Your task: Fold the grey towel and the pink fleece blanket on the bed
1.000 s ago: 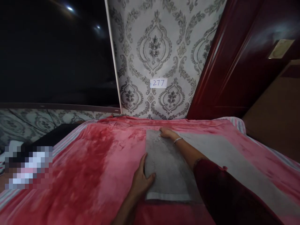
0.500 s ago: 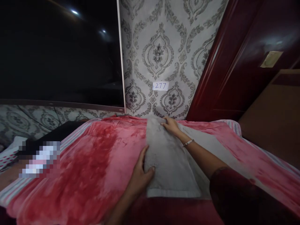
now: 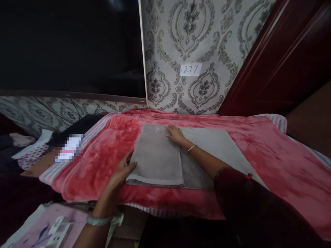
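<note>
A grey cloth (image 3: 157, 155), smooth like a towel, lies on a red and pink plush blanket (image 3: 103, 155). Its left part is folded over in a flat layered panel, while a single lighter layer (image 3: 212, 141) spreads out to the right. My left hand (image 3: 122, 170) touches the panel's left fold, thumb on the near side and fingers along the edge, partly hidden. Across the panel's far right corner lies my right hand (image 3: 177, 135), fingers stretched out and pressing on the cloth. Bracelets circle both wrists.
A large dark television (image 3: 72, 48) hangs on the patterned wall at left; a paper label (image 3: 190, 69) reads 277. A dark red door (image 3: 274, 69) stands at right. Low on the left are a pink item (image 3: 72, 220) and a white power strip (image 3: 60, 232).
The folded grey cloth has shifted left across the blanket, and both hands have gone left with it. My view has also tilted down, bringing the blanket's near edge into sight.
</note>
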Available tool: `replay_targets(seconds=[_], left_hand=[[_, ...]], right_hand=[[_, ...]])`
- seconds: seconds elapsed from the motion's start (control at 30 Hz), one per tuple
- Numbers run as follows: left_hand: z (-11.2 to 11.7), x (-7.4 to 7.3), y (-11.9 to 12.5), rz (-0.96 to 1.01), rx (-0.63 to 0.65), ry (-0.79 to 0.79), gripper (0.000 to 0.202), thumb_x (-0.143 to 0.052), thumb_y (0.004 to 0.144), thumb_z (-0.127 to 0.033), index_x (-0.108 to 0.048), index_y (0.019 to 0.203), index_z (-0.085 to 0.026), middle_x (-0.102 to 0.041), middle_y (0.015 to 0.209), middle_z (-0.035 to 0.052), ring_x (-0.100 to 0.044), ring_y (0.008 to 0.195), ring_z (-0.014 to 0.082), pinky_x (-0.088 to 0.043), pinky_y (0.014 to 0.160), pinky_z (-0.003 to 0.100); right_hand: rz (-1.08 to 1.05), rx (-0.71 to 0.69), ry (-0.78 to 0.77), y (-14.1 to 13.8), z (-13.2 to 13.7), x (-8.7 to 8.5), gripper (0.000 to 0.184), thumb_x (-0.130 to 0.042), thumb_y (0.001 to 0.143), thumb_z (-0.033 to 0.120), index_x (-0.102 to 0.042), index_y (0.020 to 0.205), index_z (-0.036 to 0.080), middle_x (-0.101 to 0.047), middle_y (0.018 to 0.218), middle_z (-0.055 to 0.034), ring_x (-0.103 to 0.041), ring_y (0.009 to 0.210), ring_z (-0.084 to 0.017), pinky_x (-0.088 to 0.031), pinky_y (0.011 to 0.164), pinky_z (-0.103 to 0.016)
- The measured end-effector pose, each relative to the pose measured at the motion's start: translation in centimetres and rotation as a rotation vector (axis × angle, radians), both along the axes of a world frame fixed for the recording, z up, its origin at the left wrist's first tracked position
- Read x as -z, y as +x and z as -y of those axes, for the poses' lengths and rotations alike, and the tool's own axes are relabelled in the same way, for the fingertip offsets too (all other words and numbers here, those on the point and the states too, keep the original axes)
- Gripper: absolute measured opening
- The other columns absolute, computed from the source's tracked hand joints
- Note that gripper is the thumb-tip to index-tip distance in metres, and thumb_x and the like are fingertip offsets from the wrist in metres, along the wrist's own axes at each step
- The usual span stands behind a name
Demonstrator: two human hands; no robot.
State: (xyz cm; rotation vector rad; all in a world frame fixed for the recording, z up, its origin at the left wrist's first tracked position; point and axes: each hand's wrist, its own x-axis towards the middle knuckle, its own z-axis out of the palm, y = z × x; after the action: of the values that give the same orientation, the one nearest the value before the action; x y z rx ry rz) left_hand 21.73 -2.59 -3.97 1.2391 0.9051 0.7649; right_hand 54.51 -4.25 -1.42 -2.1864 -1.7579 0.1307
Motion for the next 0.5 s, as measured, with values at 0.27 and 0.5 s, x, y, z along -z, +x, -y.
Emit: replay_targets(seconds=[0.27, 0.5], left_hand=[[-1.9, -1.8, 2.2, -0.226, -0.077, 0.544, 0.051, -0.079, 0.056, -0.02, -0.074, 0.106, -0.021, -0.071, 0.12, 0.0116, -0.056, 0.127, 0.038, -0.035, 0.118, 0.049], [-4.3, -4.2, 16.3, -0.319, 0.31, 0.662, 0.017, -0.072, 0.061, -0.011, -0.069, 0.073, -0.023, -0.075, 0.096, 0.0104, -0.066, 0.107, 0.0325, -0.044, 0.106, 0.041]], right_hand=[[0.011, 0.09, -0.039, 3.4, 7.1, 1.0, 0.056, -0.049, 0.101, 0.033, -0.042, 0.155, 0.02, -0.037, 0.162, -0.0137, -0.029, 0.15, -0.031, -0.024, 0.12, -0.053], [0.037, 0.121, -0.078, 3.1, 10.6, 1.1, 0.057, -0.049, 0.101, 0.038, -0.042, 0.155, 0.022, -0.031, 0.165, -0.014, -0.025, 0.152, -0.033, -0.021, 0.119, -0.057]])
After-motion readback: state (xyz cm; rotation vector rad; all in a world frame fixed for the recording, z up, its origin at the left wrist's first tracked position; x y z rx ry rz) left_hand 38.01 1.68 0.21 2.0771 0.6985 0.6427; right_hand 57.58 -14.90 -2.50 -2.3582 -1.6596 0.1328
